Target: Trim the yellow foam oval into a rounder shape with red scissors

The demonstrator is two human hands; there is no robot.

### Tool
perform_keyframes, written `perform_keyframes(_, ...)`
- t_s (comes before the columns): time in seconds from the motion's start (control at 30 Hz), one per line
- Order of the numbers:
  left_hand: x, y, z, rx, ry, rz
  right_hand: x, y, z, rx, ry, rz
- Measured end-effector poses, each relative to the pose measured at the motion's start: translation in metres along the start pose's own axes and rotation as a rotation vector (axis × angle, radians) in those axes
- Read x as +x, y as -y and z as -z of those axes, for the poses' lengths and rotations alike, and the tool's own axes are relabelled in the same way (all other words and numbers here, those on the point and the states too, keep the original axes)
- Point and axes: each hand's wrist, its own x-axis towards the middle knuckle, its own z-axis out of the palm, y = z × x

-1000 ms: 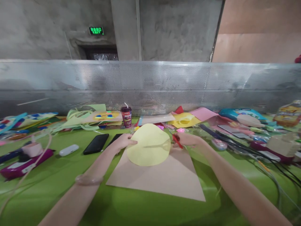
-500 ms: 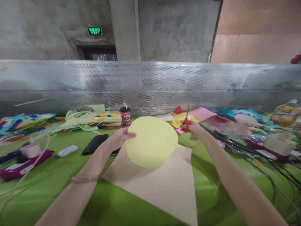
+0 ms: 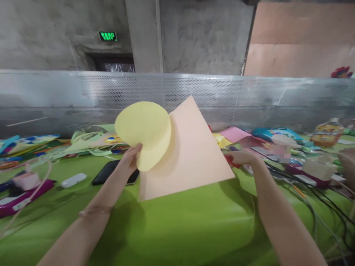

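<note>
My left hand (image 3: 129,159) is closed on the lower edge of a round yellow paper disc (image 3: 144,129) and lifts it above the green table (image 3: 177,229). A peach paper sheet (image 3: 188,155) stands raised behind the disc, with its lower edge near the table. It seems held together with the disc, but the grip on it is hidden. My right hand (image 3: 244,158) is closed near the sheet's right corner, and a bit of the red scissors (image 3: 229,159) shows in it.
A black phone (image 3: 107,173) and a white stick-shaped object (image 3: 73,180) lie left of my left hand. Coloured paper scraps (image 3: 91,142) line the perforated metal barrier (image 3: 249,99). Cables (image 3: 313,192), packets and a magenta case (image 3: 19,199) crowd the sides.
The yellow disc and the peach sheet have risen off the table and tilted upright. My right hand, with the scissors, has dropped from beside the disc to the sheet's right corner.
</note>
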Motion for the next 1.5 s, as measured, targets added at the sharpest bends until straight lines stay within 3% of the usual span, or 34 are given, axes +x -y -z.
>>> perform_keyframes(0.13,0.002,0.005,-0.001,0.009,-0.045,0.009,0.004,-0.005,-0.004,-0.081,0.047,-0.139)
perform_keyframes(0.33,-0.003,0.012,-0.008,0.027,-0.169,-0.09,0.019,-0.014,-0.014,-0.204,-0.163,-0.29)
perform_keyframes(0.5,-0.007,0.031,-0.014,0.31,-0.255,-0.101,0.019,-0.011,-0.015,-0.21,-0.224,-0.375)
perform_keyframes(0.6,-0.009,0.042,-0.017,0.438,-0.167,-0.115,0.018,-0.007,-0.015,-0.219,-0.276,-0.373)
perform_keyframes(0.7,-0.014,0.044,-0.022,0.402,-0.043,-0.022,0.018,-0.007,-0.013,-0.203,-0.286,-0.34)
perform_keyframes(0.8,-0.019,0.035,-0.025,0.344,0.089,0.157,0.018,-0.009,-0.009,-0.108,-0.222,-0.23)
perform_keyframes(0.9,-0.016,0.023,-0.021,0.297,0.175,0.295,0.014,-0.007,-0.007,0.132,-0.101,-0.1)
perform_keyframes(1.0,-0.004,0.015,-0.009,0.21,0.003,0.252,0.008,0.005,-0.008,0.376,-0.03,0.07)
perform_keyframes(1.13,0.011,0.015,0.009,0.143,-0.288,0.172,-0.007,0.029,-0.007,0.36,0.074,0.259)
perform_keyframes(1.2,0.013,0.018,0.014,0.149,-0.321,0.178,-0.018,0.037,-0.002,0.294,0.157,0.245)
perform_keyframes(1.3,0.011,0.024,0.014,0.156,-0.238,0.206,-0.034,0.038,0.003,0.295,0.236,0.095)
perform_keyframes(1.37,0.009,0.027,0.012,0.158,-0.19,0.226,-0.04,0.036,0.0,0.319,0.191,0.028)
perform_keyframes(1.5,0.006,0.027,0.008,0.169,-0.181,0.23,-0.047,0.035,-0.022,0.14,-0.197,0.117)
